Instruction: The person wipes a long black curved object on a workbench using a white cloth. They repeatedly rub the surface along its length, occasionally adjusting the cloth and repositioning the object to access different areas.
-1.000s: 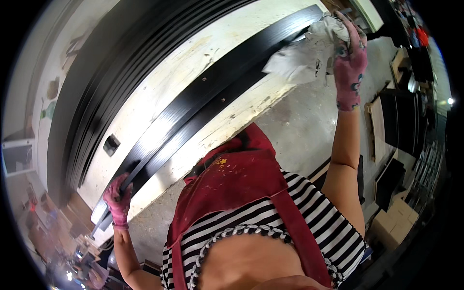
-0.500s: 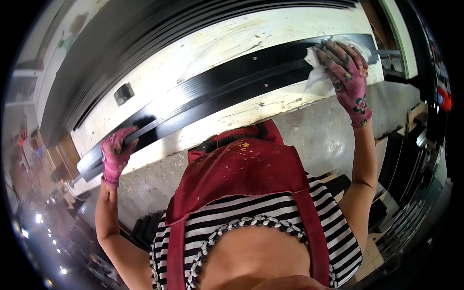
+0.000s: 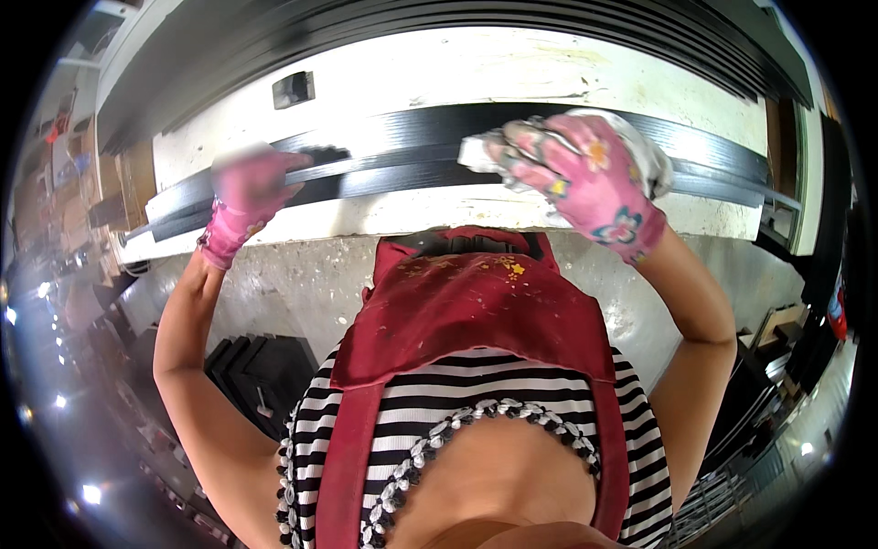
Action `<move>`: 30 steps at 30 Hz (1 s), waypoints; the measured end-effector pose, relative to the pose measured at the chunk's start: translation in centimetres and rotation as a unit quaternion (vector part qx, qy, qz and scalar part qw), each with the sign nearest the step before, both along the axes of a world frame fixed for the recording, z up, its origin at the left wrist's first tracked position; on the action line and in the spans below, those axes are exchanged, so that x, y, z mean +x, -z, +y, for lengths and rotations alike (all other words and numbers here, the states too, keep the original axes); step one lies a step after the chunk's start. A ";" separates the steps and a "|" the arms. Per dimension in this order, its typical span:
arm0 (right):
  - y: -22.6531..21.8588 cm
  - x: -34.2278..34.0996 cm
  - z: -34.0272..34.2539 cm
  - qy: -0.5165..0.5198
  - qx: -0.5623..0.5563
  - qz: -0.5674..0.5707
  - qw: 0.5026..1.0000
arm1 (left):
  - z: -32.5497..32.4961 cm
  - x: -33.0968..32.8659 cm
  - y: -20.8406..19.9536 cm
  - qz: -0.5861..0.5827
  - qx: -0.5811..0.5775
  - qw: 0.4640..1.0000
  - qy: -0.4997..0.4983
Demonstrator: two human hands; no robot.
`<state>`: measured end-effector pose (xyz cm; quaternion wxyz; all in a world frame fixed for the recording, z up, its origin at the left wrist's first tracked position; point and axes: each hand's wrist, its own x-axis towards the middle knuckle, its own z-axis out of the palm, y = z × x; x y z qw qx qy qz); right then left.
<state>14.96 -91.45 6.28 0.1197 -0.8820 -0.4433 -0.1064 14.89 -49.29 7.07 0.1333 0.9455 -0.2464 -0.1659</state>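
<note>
A long black strip with a glossy, ridged face lies across a white worktop. It may be two strips side by side; I cannot tell. My left hand, in a pink flowered glove, grips it near its left end, thumb and fingers pinching the raised edge. The back of that hand is partly blurred. My right hand, in a matching glove with dark-stained fingers, presses a crumpled white cloth onto the strip right of its middle. The cloth is partly hidden under the palm.
Behind lies a row of long black strips, stacked along the worktop's far side. A small black block sits at the back left. Dark panels stand below on the left. My red apron is close to the worktop's front edge.
My right hand with the cloth has slid left along the strip, from near its right end. My left hand stays at the left end. The whole view has turned and shifted.
</note>
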 end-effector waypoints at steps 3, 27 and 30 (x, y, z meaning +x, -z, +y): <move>-0.5 -1.2 -4.5 0.090 -0.014 -0.007 0.996 | -0.3 0.1 -0.2 -0.002 0.004 1.000 0.008; -1.0 -1.3 -4.1 0.212 0.104 0.080 0.968 | -0.2 -0.1 -0.1 -0.026 -0.013 1.000 -0.004; -0.1 -1.3 -4.5 0.205 0.117 0.058 0.970 | -0.2 -0.1 -0.1 -0.024 -0.006 1.000 -0.006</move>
